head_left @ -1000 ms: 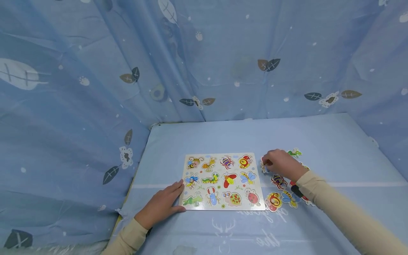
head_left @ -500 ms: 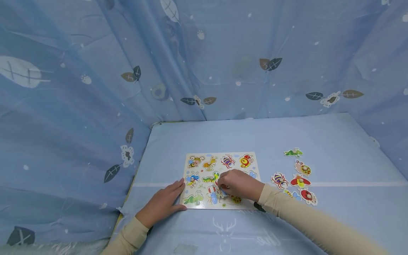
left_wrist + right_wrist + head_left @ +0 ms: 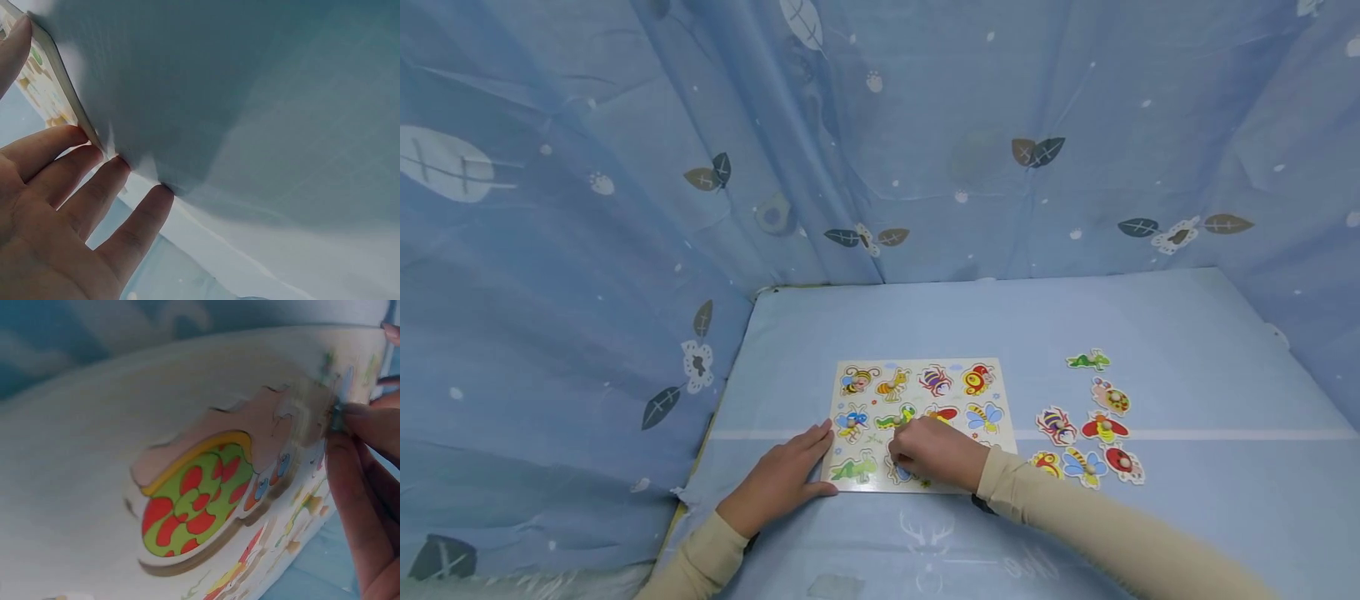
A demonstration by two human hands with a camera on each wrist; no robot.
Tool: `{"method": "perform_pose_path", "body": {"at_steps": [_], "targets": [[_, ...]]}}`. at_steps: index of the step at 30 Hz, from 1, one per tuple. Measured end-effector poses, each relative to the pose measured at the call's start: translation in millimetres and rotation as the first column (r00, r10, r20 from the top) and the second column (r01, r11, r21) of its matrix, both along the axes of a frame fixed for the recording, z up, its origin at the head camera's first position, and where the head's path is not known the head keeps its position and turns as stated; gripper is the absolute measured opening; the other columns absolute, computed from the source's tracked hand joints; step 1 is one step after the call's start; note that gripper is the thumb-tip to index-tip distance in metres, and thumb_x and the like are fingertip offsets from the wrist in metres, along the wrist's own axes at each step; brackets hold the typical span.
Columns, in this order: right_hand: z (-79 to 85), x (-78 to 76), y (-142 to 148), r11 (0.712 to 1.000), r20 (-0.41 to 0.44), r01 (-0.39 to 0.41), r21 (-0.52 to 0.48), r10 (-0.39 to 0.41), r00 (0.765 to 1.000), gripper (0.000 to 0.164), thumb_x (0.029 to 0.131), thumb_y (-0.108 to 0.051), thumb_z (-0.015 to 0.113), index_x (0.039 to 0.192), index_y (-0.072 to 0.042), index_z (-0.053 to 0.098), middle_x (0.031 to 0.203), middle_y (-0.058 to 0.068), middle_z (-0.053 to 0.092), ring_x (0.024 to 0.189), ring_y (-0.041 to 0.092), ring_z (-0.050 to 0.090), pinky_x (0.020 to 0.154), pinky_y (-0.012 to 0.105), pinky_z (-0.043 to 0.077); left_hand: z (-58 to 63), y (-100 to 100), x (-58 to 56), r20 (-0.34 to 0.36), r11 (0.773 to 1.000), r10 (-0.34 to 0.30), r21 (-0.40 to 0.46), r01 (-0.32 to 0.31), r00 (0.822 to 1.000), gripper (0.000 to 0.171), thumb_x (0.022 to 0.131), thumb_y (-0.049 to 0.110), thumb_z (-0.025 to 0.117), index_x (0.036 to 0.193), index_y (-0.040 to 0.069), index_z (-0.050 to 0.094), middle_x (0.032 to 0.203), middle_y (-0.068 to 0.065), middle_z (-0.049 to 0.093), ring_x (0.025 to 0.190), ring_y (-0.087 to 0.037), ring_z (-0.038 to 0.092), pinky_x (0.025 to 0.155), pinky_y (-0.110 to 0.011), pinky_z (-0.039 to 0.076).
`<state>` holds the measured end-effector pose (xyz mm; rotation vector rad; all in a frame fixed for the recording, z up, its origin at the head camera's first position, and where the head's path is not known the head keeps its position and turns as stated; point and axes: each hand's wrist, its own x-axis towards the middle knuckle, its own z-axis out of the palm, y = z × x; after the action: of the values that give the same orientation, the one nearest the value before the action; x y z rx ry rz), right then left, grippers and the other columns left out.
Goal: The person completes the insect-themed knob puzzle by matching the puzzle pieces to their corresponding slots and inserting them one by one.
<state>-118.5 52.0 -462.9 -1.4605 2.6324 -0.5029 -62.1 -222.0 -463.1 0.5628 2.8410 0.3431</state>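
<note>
The wooden peg puzzle board (image 3: 919, 364), printed with insects, lies flat on the table. My left hand (image 3: 784, 479) rests at its left edge with fingers extended; in the left wrist view, fingertips (image 3: 119, 164) line that edge. My right hand (image 3: 942, 450) is over the board's lower middle, pinching a beetle puzzle piece (image 3: 901, 473) at the beetle recess. Between thumb and finger in the right wrist view is its small knob (image 3: 338, 416), with the rest of the piece mostly hidden. The snail picture (image 3: 197, 500) shows beside this hand.
Several loose pieces lie to the right of the board: a green grasshopper (image 3: 1088, 359), a snail (image 3: 1110, 396), a spider (image 3: 1056, 426), a red firefly (image 3: 1105, 427), a ladybird (image 3: 1123, 462) and a blue-winged insect (image 3: 1084, 467). A blue curtain (image 3: 955, 150) hangs behind the table.
My right hand took the beetle piece from beside the board's right edge, carried it left over the board, then shifted slightly further left to the beetle recess. The left hand stayed put.
</note>
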Motion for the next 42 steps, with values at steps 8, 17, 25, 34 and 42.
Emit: {"method": "perform_pose_path", "body": {"at_steps": [8, 17, 25, 34, 42], "targets": [[-3.4, 0.2, -2.1, 0.999, 0.046, 0.041, -0.021, -0.040, 0.998, 0.011, 0.091, -0.010, 0.080, 0.081, -0.017, 0.079, 0.074, -0.010, 0.070, 0.060, -0.003, 0.045, 0.058, 0.010, 0.038, 2.6, 0.9, -1.3, 0.026, 1.000, 0.023, -0.003, -0.023, 0.999, 0.087, 0.084, 0.044, 0.083, 0.153, 0.004, 0.050, 0.164, -0.010, 0.043, 0.149, -0.032, 0.047, 0.112, -0.056, 0.048], [-12.4, -1.1, 10.4, 0.998, 0.078, 0.034, -0.049, -0.030, 0.996, 0.010, 0.095, -0.011, 0.074, 0.092, -0.019, 0.078, 0.087, -0.012, 0.067, 0.072, -0.003, 0.055, 0.066, 0.011, 0.047, -0.4, 3.6, 0.2, 0.036, 1.000, 0.026, 0.005, -0.026, 0.999, 0.088, 0.084, 0.045, 0.083, 0.153, 0.003, 0.049, 0.164, -0.011, 0.043, 0.148, -0.034, 0.047, 0.111, -0.058, 0.048], [-3.3, -2.5, 64.0, 0.976, 0.128, 0.202, -0.077, -0.191, 0.973, 0.012, 0.094, -0.018, 0.076, 0.106, -0.019, 0.078, 0.103, -0.008, 0.071, 0.083, 0.003, 0.063, 0.076, 0.023, 0.056, 0.4, 2.1, 1.1, 0.025, 1.000, 0.023, 0.006, -0.023, 0.999, 0.087, 0.084, 0.046, 0.083, 0.153, 0.004, 0.050, 0.164, -0.010, 0.043, 0.148, -0.034, 0.047, 0.110, -0.057, 0.049], [-0.8, -4.8, 178.2, 0.863, 0.090, 0.506, 0.009, -0.504, 0.859, 0.018, 0.087, -0.018, 0.084, 0.104, -0.013, 0.079, 0.100, -0.003, 0.071, 0.087, 0.013, 0.068, 0.074, 0.034, 0.059, 0.8, 1.6, 0.8, 0.021, 1.000, 0.013, -0.003, -0.013, 1.000, 0.087, 0.085, 0.046, 0.082, 0.153, 0.005, 0.050, 0.164, -0.010, 0.043, 0.148, -0.033, 0.047, 0.110, -0.057, 0.049], [0.8, -2.7, 250.0, 0.743, 0.159, 0.658, 0.124, -0.669, 0.726, 0.017, 0.084, -0.015, 0.084, 0.094, -0.005, 0.076, 0.087, 0.002, 0.069, 0.077, 0.017, 0.061, 0.067, 0.037, 0.056, 0.4, 1.9, 1.2, 0.014, 1.000, 0.023, -0.010, -0.022, 1.000, 0.087, 0.084, 0.048, 0.082, 0.153, 0.005, 0.051, 0.164, -0.009, 0.043, 0.149, -0.032, 0.046, 0.109, -0.057, 0.050]]}}
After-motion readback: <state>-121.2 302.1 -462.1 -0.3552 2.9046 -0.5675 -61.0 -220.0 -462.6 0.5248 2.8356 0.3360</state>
